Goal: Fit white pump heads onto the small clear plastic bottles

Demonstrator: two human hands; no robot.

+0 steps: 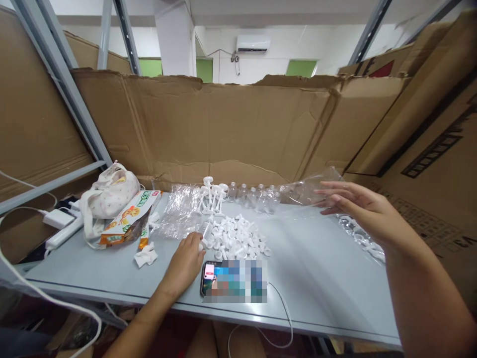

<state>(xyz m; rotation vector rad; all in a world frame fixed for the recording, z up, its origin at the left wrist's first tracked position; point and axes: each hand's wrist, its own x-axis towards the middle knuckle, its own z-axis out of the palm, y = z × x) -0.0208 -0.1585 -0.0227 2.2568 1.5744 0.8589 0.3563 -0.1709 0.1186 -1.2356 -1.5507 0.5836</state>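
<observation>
My left hand (pixel 188 258) rests at the left edge of a pile of small white plastic parts (pixel 238 237), its fingers curled round a clear bottle with a white part (pixel 206 229). Over the right side of the table, my right hand (pixel 350 201) is raised with its fingers stretched out beside a thin clear plastic bag (pixel 307 191). Whether the fingers touch the bag is hard to tell. Behind the pile stand several white pump-like pieces (pixel 213 195) and, to their right, several clear bottles (pixel 253 196).
A phone (pixel 234 281) with a white cable lies near the front edge. At the left are crumpled clear plastic (pixel 181 211), a snack packet (pixel 132 216), tissue (pixel 145 255), a cloth bag (pixel 112 191) and a power strip (pixel 64 233). Bagged white parts (pixel 363 238) lie right; cardboard (pixel 231 129) walls the back.
</observation>
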